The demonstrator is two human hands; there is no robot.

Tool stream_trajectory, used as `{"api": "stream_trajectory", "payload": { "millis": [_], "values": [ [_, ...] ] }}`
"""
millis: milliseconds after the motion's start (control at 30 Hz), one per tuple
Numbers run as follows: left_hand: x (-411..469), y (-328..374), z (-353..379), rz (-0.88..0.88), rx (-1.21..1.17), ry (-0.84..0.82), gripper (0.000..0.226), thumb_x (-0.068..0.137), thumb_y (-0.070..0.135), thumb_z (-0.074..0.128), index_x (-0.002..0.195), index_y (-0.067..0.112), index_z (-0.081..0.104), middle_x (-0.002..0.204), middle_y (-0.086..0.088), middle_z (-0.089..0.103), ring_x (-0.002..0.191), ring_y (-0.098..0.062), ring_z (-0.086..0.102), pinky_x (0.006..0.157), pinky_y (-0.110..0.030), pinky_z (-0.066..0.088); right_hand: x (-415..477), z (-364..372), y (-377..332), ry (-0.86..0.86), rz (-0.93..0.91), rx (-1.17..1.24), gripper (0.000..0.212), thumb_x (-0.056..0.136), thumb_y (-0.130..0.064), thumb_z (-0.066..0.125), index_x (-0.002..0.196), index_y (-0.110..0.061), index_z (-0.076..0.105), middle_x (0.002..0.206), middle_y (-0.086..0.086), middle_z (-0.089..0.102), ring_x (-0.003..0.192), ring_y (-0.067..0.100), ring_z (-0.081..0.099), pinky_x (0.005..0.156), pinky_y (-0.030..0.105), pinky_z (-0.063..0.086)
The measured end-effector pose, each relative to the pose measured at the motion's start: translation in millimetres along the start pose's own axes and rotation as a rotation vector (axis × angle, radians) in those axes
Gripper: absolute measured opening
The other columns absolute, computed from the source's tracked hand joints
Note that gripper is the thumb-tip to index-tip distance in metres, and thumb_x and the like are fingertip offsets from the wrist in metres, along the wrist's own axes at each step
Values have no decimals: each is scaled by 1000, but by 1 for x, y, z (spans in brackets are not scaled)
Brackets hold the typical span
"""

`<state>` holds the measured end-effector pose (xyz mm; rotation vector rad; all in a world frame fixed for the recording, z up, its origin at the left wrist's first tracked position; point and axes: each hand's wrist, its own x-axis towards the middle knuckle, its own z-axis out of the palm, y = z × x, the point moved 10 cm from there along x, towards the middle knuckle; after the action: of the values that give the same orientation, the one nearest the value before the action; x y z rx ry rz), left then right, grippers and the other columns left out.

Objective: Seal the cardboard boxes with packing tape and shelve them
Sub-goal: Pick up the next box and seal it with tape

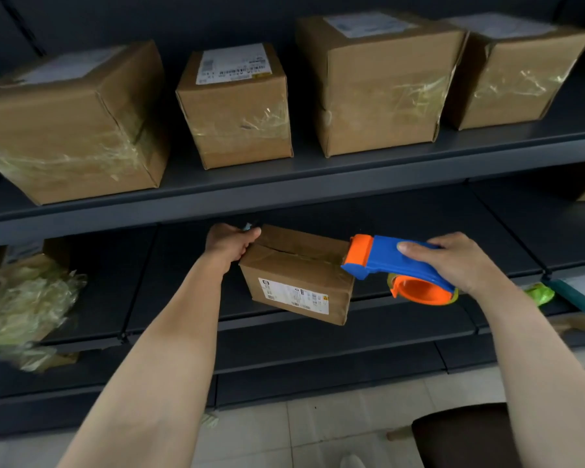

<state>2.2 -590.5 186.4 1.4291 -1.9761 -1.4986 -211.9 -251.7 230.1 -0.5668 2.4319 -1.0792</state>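
We note a dark grey shelving unit (pixel 318 184) filling the view. Its upper shelf carries four taped cardboard boxes in a row: the far-left box (pixel 71 130), the largest, with its lower part wrapped in crinkled clear tape; the second box (pixel 237 106), smaller, with a white label on top; the third box (pixel 379 86); and the fourth box (pixel 514 76), just beside the third.

Below lies a pale tiled floor (pixel 318 427), with a dark stool (pixel 466 434) at lower right. A heap of crumpled plastic film (pixel 27 309) sits on the lower shelf at the left edge.

The small box (pixel 298 278), the one being sealed, is at the front of the lower shelf, tilted, with its white label facing us. We cannot tell whether it rests on the shelf.

The tape dispenser (pixel 402 261) is blue, with an orange head and an orange roll hub. Its head touches the small box's top right edge.

The left hand (pixel 228 243) grips the small box at its upper left corner. The right hand (pixel 460 261) is wrapped around the dispenser's handle, with the thumb lying on top.
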Motion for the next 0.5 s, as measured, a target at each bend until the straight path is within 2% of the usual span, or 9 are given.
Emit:
{"api": "stream_trajectory", "payload": {
  "millis": [200,300,367,433,500],
  "values": [
    [9,-18,-3,-81,-37,10,25,82,27,73,92,5,67,72,-4,58,56,-10,48,52,-20,41,8,15,-4,-76,36,4,44,70,-58,74,67,-14,67,63,4,64,57,18,61,50,25,36],
    [9,-34,3,-200,-152,-15,19,83,25,72,83,9,63,64,-1,52,51,-9,45,46,-19,38,11,18,-2,-85,42,-8,46,70,-59,73,67,-13,67,62,3,63,56,18,60,50,25,37],
    [8,-42,9,-265,-281,-40,19,83,21,72,92,8,63,71,-2,58,60,-12,54,54,-23,45,13,20,-1,-84,43,-7,48,70,-59,73,65,-12,66,58,2,61,53,18,58,50,26,37],
    [9,-48,13,-302,-349,-47,28,79,20,75,102,9,64,82,-5,65,75,-17,62,65,-28,51,15,22,2,-91,45,3,48,70,-59,73,65,-11,66,58,3,61,53,19,58,51,26,37],
    [8,-50,13,-329,-361,-35,33,75,23,78,103,10,64,84,-4,66,76,-18,63,62,-27,49,16,24,2,-104,44,7,48,70,-59,73,67,-11,66,60,3,61,54,19,59,52,26,37]
  ]
}}
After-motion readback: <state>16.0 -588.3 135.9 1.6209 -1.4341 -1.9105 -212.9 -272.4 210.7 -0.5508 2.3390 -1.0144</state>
